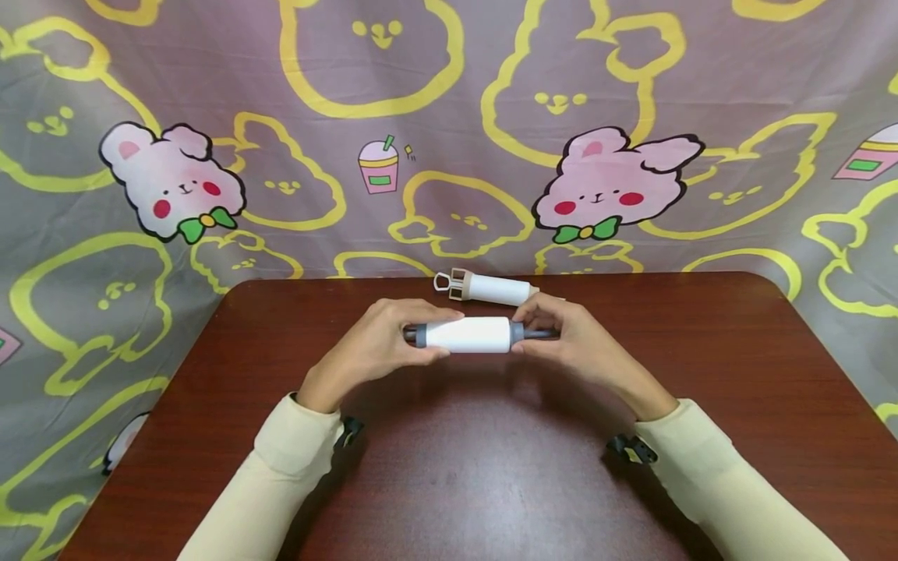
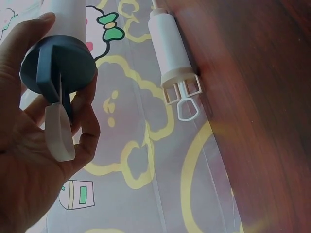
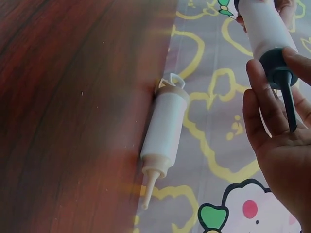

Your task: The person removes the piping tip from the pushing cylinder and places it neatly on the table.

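Between both hands, level above the table, is a large white-barrelled syringe point(image 1: 468, 335) with dark grey end caps. My left hand point(image 1: 386, 335) grips the barrel by its handle end, thumb and fingers on opposite sides. The left wrist view shows the dark handle cap point(image 2: 80, 63) and a pale plunger pull point(image 2: 59, 136) near the palm. At the other end my right hand point(image 1: 578, 335) pinches the grey collar with thumb and fingers. The long dark nozzle point(image 3: 288, 107) points towards the right palm. A second syringe point(image 1: 500, 289), white with beige ends, lies just behind the held one.
The dark reddish-brown wooden table point(image 1: 449, 467) ends at the back against a hanging cloth point(image 1: 449, 78) printed with yellow outlines and cartoon animals. The second syringe lies close to that back edge, its white loop handle point(image 1: 442, 282) towards the left.
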Demonstrator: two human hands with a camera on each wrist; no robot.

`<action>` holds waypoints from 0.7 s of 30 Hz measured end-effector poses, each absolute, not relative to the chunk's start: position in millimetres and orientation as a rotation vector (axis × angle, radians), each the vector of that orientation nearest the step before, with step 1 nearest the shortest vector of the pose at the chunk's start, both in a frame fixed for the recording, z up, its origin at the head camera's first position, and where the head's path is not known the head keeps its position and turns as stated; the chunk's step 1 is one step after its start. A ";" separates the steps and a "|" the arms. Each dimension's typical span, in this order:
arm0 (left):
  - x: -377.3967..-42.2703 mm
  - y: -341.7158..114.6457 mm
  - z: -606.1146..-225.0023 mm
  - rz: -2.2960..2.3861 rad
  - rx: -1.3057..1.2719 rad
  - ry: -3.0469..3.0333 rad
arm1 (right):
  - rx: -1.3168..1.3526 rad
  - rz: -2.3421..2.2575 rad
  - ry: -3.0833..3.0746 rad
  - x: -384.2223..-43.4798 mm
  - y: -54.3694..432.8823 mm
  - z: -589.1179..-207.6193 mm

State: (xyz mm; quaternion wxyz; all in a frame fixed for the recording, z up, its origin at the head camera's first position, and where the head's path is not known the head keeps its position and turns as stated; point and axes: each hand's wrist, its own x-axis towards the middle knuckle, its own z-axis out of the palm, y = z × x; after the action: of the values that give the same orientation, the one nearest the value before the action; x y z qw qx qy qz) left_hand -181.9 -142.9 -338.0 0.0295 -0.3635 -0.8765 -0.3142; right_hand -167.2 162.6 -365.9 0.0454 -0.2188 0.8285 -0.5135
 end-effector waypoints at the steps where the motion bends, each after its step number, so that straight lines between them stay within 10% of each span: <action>1: -182.2 -143.1 -338.4 -0.974 -1.120 -2.705 | -0.673 -1.569 2.529 -167.0 162.3 -365.6; 21: -185.9 -142.4 -342.8 -1.018 -1.105 -2.719 | -0.663 -1.600 2.506 -165.1 165.4 -364.9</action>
State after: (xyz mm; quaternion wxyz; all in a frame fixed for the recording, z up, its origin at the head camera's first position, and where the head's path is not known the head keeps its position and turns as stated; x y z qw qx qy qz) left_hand -185.9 -142.4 -342.8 0.0174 -0.3556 -0.8752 -0.3276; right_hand -165.1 165.4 -364.9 0.0476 -0.2175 0.8218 -0.5245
